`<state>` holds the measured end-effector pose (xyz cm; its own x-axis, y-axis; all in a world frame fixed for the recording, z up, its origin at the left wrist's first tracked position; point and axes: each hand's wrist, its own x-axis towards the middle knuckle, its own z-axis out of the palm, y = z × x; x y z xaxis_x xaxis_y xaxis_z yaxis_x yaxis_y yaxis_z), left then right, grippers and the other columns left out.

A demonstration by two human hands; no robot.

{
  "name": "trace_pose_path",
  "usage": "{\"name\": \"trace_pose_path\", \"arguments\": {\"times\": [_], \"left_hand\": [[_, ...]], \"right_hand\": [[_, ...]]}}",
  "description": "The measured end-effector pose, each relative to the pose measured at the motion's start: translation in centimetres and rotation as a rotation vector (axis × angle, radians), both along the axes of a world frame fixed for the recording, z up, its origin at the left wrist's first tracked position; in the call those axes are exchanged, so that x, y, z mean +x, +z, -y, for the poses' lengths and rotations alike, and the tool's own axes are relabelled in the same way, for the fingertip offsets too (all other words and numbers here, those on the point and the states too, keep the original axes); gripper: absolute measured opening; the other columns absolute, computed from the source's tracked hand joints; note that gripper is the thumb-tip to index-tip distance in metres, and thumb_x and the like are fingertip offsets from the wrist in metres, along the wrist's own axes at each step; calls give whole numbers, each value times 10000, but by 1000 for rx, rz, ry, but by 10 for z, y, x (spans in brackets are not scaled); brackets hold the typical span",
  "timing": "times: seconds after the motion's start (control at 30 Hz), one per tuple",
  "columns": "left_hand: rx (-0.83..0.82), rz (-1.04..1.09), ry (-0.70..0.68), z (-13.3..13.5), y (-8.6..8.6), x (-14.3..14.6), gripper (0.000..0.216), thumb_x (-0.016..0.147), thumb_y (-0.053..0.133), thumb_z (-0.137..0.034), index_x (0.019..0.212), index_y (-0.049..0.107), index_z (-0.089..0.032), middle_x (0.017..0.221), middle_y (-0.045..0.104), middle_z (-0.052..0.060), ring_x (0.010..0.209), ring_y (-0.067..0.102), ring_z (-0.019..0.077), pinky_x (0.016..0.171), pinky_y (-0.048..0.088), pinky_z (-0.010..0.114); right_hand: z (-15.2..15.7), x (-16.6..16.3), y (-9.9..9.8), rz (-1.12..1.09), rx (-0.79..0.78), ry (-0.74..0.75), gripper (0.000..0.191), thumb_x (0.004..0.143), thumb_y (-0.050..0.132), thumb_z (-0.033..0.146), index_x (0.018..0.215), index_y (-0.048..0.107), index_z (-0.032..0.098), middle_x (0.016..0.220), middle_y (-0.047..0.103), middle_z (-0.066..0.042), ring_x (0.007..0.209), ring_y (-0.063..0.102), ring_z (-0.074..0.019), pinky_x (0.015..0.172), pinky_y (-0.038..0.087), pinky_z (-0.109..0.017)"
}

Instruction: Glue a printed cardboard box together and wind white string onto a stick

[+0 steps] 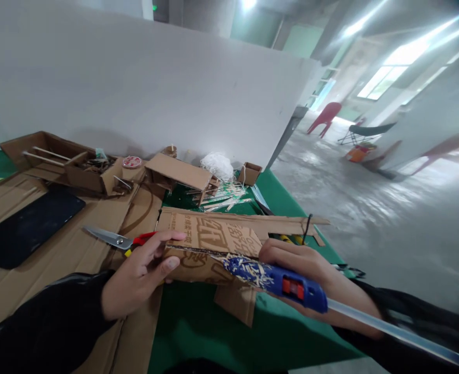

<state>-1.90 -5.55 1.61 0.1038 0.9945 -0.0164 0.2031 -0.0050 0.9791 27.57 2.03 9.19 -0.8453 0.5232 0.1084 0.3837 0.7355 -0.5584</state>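
My left hand [142, 275] pinches the left end of a printed cardboard box [214, 234], its thumb on the front face and its fingers over the top. Wrapped around a blue hot glue gun [270, 278], my right hand [311, 267] is at the box's right end. The gun's nozzle end lies along the box's front top edge and is covered in dried glue and pale scraps. A clear glue stick [393, 332] sticks out from its rear. Scissors [112, 238] with red and yellow handles lie just beyond my left hand, partly hidden by it.
A dark tablet-like slab [30, 226] lies on flat cardboard [77, 265] at left. Behind are an open cardboard box [89, 166], a folded cardboard piece [183, 171], white string [217, 165] and thin sticks [229, 195]. A white partition [155, 88] backs the green tabletop [198, 332].
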Motion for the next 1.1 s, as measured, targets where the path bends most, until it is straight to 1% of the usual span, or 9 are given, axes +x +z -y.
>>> {"name": "trace_pose_path", "arguments": {"times": [0.07, 0.17, 0.23, 0.3, 0.37, 0.5, 0.8, 1.0, 1.1], "left_hand": [[35, -31, -1, 1, -1, -1, 362, 939, 518, -405, 1269, 498, -257, 1058, 637, 47, 911, 629, 198, 726, 559, 255], [54, -49, -1, 2, -3, -2, 380, 937, 507, -427, 1276, 502, -257, 877, 585, 15, 752, 586, 171, 643, 548, 250], [60, -37, -7, 2, -4, -2, 387, 936, 503, -435, 1277, 495, -252, 825, 555, 6, 723, 573, 169, 619, 545, 250], [63, -14, -32, 1, -5, -3, 388, 942, 491, -430, 1282, 480, -243, 855, 577, 19, 777, 597, 187, 638, 549, 257], [54, 8, -61, 1, -6, -3, 387, 950, 479, -419, 1293, 460, -240, 940, 617, 43, 846, 621, 204, 668, 558, 266], [34, 20, -73, 1, -8, -3, 391, 953, 477, -404, 1306, 448, -237, 1098, 623, 80, 881, 643, 211, 681, 581, 284], [60, 34, -79, 0, -8, -4, 402, 951, 477, -401, 1308, 461, -218, 1067, 654, 91, 861, 658, 213, 659, 567, 282], [77, 37, -76, 1, -6, -3, 395, 947, 479, -397, 1296, 468, -211, 927, 645, 56, 747, 629, 182, 628, 544, 274], [81, 35, -80, 0, -6, -4, 389, 946, 478, -399, 1292, 471, -222, 946, 644, 58, 791, 635, 196, 645, 543, 278]], "right_hand": [[-1, -8, 1, 11, 11, 21, 103, 826, 626, 232, 868, 534, 214, 839, 563, -46, 687, 522, -179, 600, 428, -274], [-4, -17, 2, 27, 36, 32, 98, 836, 615, 245, 857, 527, 208, 822, 545, -45, 689, 511, -183, 599, 420, -281], [-5, -23, 1, 18, 55, 40, 122, 835, 630, 264, 867, 527, 206, 820, 539, -44, 703, 511, -187, 610, 420, -287], [-6, -29, 0, 15, 67, 49, 152, 834, 648, 287, 878, 528, 205, 824, 541, -45, 712, 510, -189, 620, 420, -291], [-7, -34, 0, 18, 78, 61, 148, 842, 644, 287, 880, 530, 201, 823, 542, -45, 709, 507, -186, 616, 415, -289], [-6, -41, 3, 33, 94, 85, 128, 841, 644, 250, 861, 530, 195, 819, 550, -45, 708, 511, -179, 608, 410, -283], [-5, -49, 0, -18, 94, 92, 106, 853, 638, 246, 886, 547, 202, 860, 589, -57, 768, 567, -186, 640, 450, -271], [-8, -49, -2, 22, 98, 84, 122, 840, 650, 259, 879, 554, 195, 830, 569, -46, 733, 552, -184, 629, 444, -279], [-9, -50, 0, 37, 105, 84, 104, 818, 645, 205, 853, 547, 196, 819, 565, -38, 723, 549, -180, 623, 439, -275]]}}
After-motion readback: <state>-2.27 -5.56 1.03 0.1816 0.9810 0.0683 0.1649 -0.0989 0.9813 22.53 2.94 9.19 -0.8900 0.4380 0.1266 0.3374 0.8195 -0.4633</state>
